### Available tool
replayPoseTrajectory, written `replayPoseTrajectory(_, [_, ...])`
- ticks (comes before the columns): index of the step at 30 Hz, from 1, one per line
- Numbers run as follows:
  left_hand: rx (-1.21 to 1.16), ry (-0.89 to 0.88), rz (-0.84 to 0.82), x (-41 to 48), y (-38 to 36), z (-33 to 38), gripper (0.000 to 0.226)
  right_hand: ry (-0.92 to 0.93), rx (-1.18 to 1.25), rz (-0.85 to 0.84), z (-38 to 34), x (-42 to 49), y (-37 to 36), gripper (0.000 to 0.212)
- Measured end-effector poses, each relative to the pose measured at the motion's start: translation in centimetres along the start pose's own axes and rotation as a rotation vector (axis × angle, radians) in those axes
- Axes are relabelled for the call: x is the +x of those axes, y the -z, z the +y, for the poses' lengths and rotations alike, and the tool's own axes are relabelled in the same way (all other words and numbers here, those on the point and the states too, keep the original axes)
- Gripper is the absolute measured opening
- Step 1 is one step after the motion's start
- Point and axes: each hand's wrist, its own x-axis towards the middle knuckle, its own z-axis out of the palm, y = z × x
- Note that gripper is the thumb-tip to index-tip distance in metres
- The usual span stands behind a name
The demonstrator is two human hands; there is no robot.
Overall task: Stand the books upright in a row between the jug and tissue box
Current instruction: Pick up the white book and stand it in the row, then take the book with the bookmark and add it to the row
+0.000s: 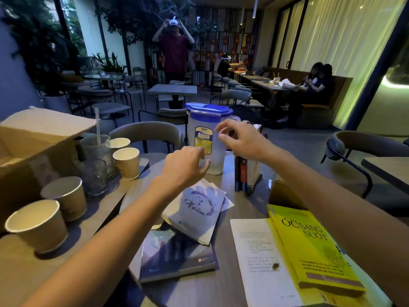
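A clear plastic jug [208, 138] with a blue lid stands at the far side of the round table [239, 207]. Just right of it, two books [245, 173] stand upright, one dark with a red spine. My right hand [241, 139] hovers above them, fingers apart and holding nothing. My left hand [186, 167] is loosely curled at the jug's base, nothing in it. A white-lilac book [197, 209] lies on a dark book [174, 255]. A yellow book [309, 247] lies on an open white one [259, 258]. A brown box [283, 196], perhaps the tissue box, is mostly hidden behind my right forearm.
Several paper cups [37, 224] and two glasses [97, 149] crowd the left table beside an open cardboard box [33, 134]. A grey chair [148, 131] stands behind the jug. Another chair [354, 147] is at right. People stand and sit farther back.
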Motion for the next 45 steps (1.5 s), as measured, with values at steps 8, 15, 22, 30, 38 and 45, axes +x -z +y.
replayPoseTrajectory(8, [0.115,0.148,-0.274,-4.4,-1.1,-4.4,0.05,-0.086,-0.006,-0.266,0.3,-1.0,-9.4,0.029])
replayPoseTrajectory(15, [0.134,0.23,-0.326,-5.2,-2.7,-4.9,0.065,-0.137,-0.074,-0.396,1.1,0.1,-12.9,0.042])
replayPoseTrajectory(22, [0.063,0.287,-0.335,-5.1,-3.1,-4.3,0.053,-0.136,-0.017,-0.381,1.9,0.8,-14.0,0.036])
replayPoseTrajectory(30, [-0.222,0.258,-0.092,-5.3,-0.6,-5.3,0.045,-0.02,0.16,-0.226,-0.5,1.6,-9.8,0.023])
replayPoseTrajectory(38, [-0.433,0.127,0.085,-4.0,4.2,-4.9,0.029,0.156,0.2,-0.045,-4.3,2.6,-4.4,0.024])
replayPoseTrajectory(45, [-0.738,0.213,0.225,-3.9,3.1,-3.6,0.015,0.181,0.082,0.088,-4.2,2.9,-2.7,0.036])
